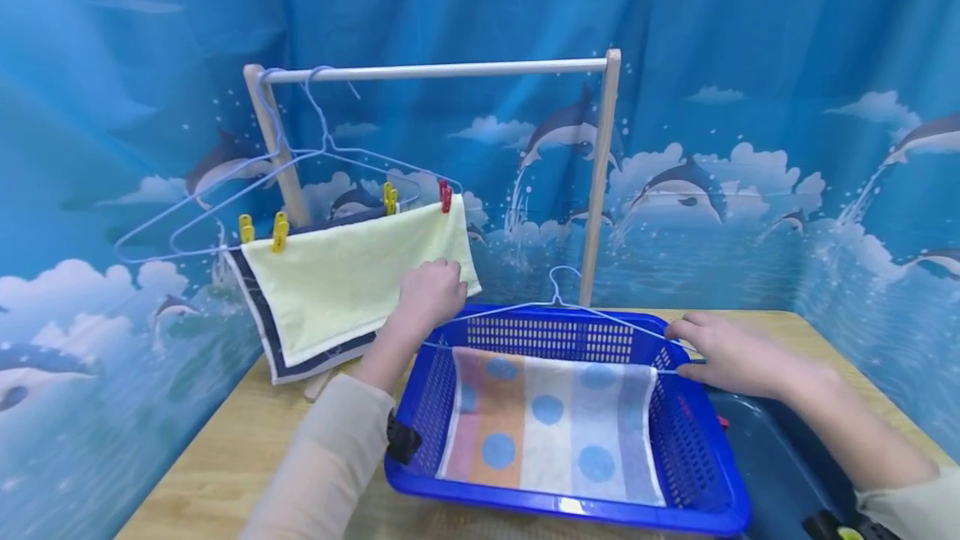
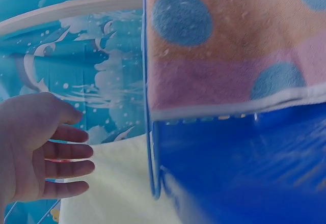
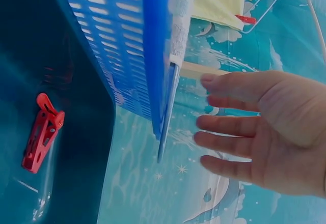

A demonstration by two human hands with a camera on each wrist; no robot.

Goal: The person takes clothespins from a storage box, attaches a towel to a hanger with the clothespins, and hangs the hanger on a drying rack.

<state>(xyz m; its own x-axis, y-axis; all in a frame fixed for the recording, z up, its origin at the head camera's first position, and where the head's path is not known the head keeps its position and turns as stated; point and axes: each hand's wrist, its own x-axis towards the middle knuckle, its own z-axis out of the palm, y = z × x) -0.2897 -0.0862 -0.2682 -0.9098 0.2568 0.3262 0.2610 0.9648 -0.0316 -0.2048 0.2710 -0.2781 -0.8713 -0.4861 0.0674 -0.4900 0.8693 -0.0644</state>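
Observation:
A striped towel with blue dots (image 1: pixel 547 448) hangs over the bar of a light-blue wire hanger (image 1: pixel 557 301), which rests on the blue basket (image 1: pixel 562 504). My left hand (image 1: pixel 435 294) is in front of the pale yellow towel (image 1: pixel 337 290), near the hanger's left end. In the left wrist view its fingers (image 2: pixel 69 151) are extended and hold nothing. At the hanger's right end is my right hand (image 1: pixel 731 357); the right wrist view shows its fingers (image 3: pixel 226 126) spread and a gap between them and the hanger tip (image 3: pixel 162 152).
A rack with a metal rod (image 1: pixel 450 70) stands behind the basket. Two hangers hang at its left, with the yellow towel and a dark towel (image 1: pixel 262 315) pegged by yellow clips (image 1: pixel 281 232) and a red clip (image 1: pixel 446 197). A dark tray (image 1: pixel 765 448) at right holds a red clothespin (image 3: pixel 43 132).

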